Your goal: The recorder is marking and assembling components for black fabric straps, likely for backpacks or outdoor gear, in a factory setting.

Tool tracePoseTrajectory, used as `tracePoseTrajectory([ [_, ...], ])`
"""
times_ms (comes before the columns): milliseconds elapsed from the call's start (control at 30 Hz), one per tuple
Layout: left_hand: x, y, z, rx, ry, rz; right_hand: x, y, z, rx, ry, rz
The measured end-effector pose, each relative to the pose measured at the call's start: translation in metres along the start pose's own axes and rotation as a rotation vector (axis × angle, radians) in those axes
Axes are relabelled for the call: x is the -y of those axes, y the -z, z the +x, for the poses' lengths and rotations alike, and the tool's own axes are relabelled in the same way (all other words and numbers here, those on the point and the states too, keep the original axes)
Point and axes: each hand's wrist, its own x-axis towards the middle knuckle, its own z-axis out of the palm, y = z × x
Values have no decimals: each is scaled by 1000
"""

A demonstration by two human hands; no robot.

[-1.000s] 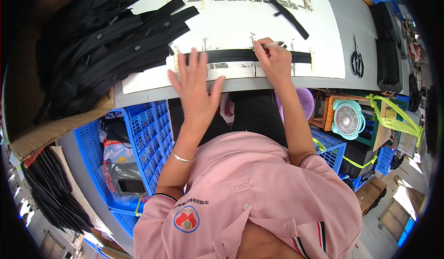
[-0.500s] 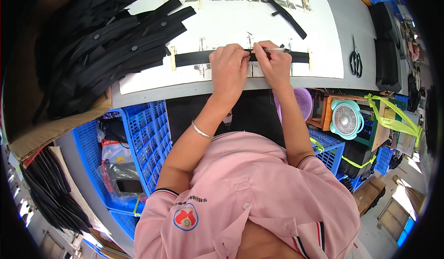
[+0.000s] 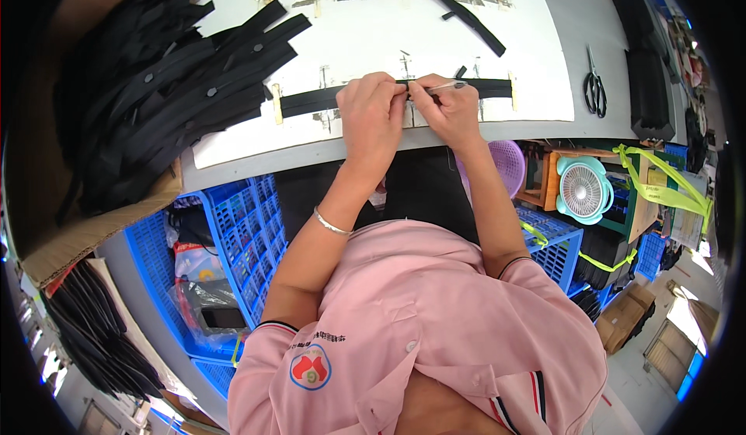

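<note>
A long black fabric strip (image 3: 311,102) lies across a white board (image 3: 536,54), between two tan tape marks. My left hand (image 3: 367,120) is closed at the middle of the strip, thumb and fingers pressed together on it. Right beside it, my right hand (image 3: 451,120) grips a slim pale pen (image 3: 443,86), its tip end close to my left fingertips. The exact point where the pen meets the strip is hidden by my fingers. Another narrow black strap (image 3: 466,21) lies slanted farther back on the board.
A heap of black strips (image 3: 179,85) fills the left, by a cardboard box (image 3: 101,233). Black-handled scissors (image 3: 594,93) lie right of the board on the grey table (image 3: 606,46). Below the table edge are blue crates (image 3: 249,241), a purple basket (image 3: 507,167) and a turquoise fan (image 3: 583,190).
The board, strips and both hands appear shifted slightly left in the picture. My hands keep the same hold at the strip's middle, with the pen still in my right hand.
</note>
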Motion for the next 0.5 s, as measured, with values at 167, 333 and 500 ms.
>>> tracePoseTrajectory([
  [167,2,0,0,10,-16,-17,2,17,-8,12,-145,215],
  [333,2,2,0,29,-13,9,-30,61,-1,-224,-335,354],
  [500,0,2,0,60,-3,22,-59,81,-7,-88,-426,241],
])
